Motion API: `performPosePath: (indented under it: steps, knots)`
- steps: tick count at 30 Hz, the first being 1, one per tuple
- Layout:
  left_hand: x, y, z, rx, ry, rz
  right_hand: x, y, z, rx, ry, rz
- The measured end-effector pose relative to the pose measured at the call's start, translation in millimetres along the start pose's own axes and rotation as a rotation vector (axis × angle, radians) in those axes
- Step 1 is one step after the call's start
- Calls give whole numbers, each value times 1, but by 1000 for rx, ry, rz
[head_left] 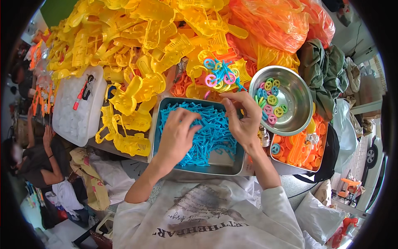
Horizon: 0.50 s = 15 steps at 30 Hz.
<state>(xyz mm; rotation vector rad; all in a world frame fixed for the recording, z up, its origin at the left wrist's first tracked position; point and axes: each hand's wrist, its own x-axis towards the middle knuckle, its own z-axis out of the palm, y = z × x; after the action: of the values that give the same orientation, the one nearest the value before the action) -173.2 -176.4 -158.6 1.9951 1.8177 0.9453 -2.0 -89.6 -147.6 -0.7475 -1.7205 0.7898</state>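
Observation:
A metal tray [222, 168] in front of me holds a heap of small blue plastic parts [207, 143]. My left hand [179, 135] hovers over the left side of this heap, fingers curled in toward the thumb; whatever they grip is hidden. At the tray's right edge, my right hand [244, 120] is raised with thumb and forefinger pinched together, and I cannot make out what lies between them. Just beyond its fingertips, small toy pieces with blue frames and pink wheels [229, 77] sit on the pile. Right of that hand, a steel bowl [296, 103] holds several coloured little wheels [272, 99].
Yellow plastic shells [153, 45] are heaped across the far side. A white tub [78, 108] stands at left with a red-handled tool [78, 99] on it. Orange parts [300, 151] fill a tray at right, below orange bags [271, 25]. Another person [43, 159] sits at far left.

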Motion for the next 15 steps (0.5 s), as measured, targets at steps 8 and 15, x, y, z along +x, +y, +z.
performPosePath:
  steps: [8, 15]
  knots:
    - [2, 6, 11, -69, -76, -43, -16, 1, -12, 110, -14, 49]
    - [12, 18, 0, -691, -42, -270, -6, -11, -21, 158, -387, 146]
